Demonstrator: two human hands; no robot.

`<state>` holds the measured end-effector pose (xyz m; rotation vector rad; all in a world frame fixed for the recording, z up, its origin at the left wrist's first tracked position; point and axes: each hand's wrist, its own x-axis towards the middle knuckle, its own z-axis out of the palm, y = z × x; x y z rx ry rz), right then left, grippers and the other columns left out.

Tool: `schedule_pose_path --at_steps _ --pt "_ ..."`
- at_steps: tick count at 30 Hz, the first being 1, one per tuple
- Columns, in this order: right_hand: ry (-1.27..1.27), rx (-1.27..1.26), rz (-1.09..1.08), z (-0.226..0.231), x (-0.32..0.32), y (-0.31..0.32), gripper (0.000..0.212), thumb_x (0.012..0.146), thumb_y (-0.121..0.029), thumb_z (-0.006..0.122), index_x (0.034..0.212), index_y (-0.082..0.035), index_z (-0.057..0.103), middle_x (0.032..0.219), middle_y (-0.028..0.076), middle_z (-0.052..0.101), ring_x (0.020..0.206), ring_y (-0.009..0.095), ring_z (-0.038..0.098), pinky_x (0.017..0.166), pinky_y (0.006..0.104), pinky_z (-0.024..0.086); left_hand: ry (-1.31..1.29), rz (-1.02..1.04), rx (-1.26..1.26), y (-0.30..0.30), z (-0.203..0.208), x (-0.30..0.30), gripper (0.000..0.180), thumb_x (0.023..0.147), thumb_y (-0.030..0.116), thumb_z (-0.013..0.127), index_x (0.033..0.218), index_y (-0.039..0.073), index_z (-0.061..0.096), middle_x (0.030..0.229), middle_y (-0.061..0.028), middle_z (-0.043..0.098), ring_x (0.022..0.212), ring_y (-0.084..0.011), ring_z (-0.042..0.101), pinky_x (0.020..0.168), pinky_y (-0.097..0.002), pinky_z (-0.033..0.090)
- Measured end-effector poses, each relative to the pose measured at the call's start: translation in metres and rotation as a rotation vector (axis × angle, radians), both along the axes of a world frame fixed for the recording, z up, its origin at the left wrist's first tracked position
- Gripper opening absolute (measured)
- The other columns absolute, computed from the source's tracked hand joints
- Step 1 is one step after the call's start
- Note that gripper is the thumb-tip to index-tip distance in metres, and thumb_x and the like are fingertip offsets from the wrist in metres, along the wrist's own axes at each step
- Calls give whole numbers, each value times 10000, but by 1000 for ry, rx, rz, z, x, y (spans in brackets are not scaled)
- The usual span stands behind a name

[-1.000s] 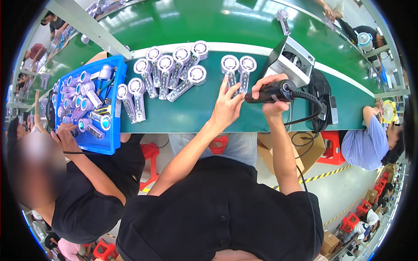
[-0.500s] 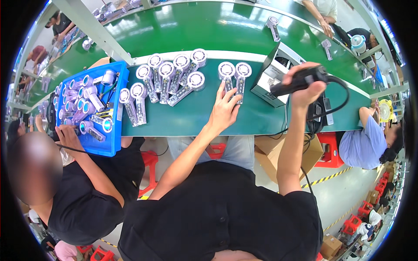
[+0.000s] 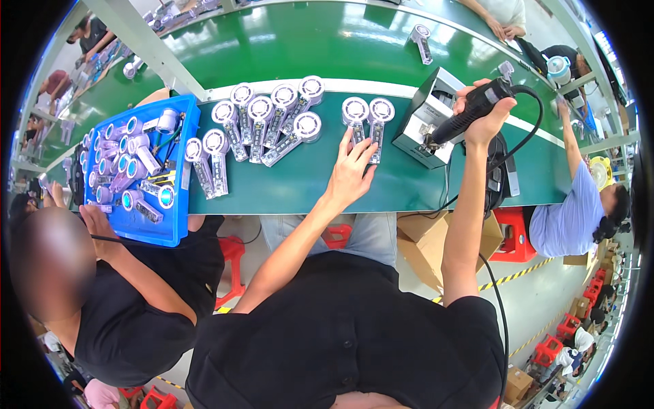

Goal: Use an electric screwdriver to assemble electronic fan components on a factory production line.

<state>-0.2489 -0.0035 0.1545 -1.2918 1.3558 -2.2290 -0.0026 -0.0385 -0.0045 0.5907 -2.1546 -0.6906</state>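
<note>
Two pale-purple handheld fans lie side by side on the green table, a left fan and a right fan, each with a round grille head and an exposed circuit board in its handle. My left hand lies over their handles with fingers spread and fingertips touching them. In my right hand is a black corded electric screwdriver, tilted down to the left. Its tip meets the front of a grey-white box-shaped device, which looks like a screw feeder; a screw at the tip is too small to make out.
Several more fans lie left of my left hand. Further left, a blue tray of fans stands beside a seated co-worker. The screwdriver's cable loops down on the right. A green conveyor runs beyond the table, carrying another fan.
My right hand has swung the screwdriver's tip down to the box's front. My left hand stays almost still. Fans on the conveyor shifted left, and the right-hand co-worker's arm reached out.
</note>
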Motion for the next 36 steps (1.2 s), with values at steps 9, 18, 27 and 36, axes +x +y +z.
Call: schedule_pose_path --at_steps 9,18,27,36 --pt "-122 19 367 -31 73 0 890 831 -880 390 1069 -30 501 797 204 651 548 229 581 528 350 515 9 25 8 0 0 2 471 769 29 765 1228 33 658 1309 -125 602 1401 -483 360 1081 -521 449" --pt "35 61 346 -38 109 -16 920 809 -876 454 1036 14 496 787 202 660 538 202 603 520 304 523 12 5 15 -1 2 1 474 772 36 768 1226 -4 640 1318 -138 568 1397 -497 346 1063 -532 446" --pt "66 40 335 -39 120 -16 903 813 -851 505 1011 30 521 767 199 670 528 198 613 495 299 515 24 11 23 -3 -1 3 435 778 49 772 1188 -28 651 1299 -141 569 1388 -507 350 1058 -531 446" --pt "37 55 360 -42 118 -14 952 777 -877 510 997 49 529 766 173 668 555 173 620 516 274 512 7 9 26 -3 -1 -2 447 774 49 774 1196 -26 649 1297 -135 569 1381 -504 357 1049 -531 450"
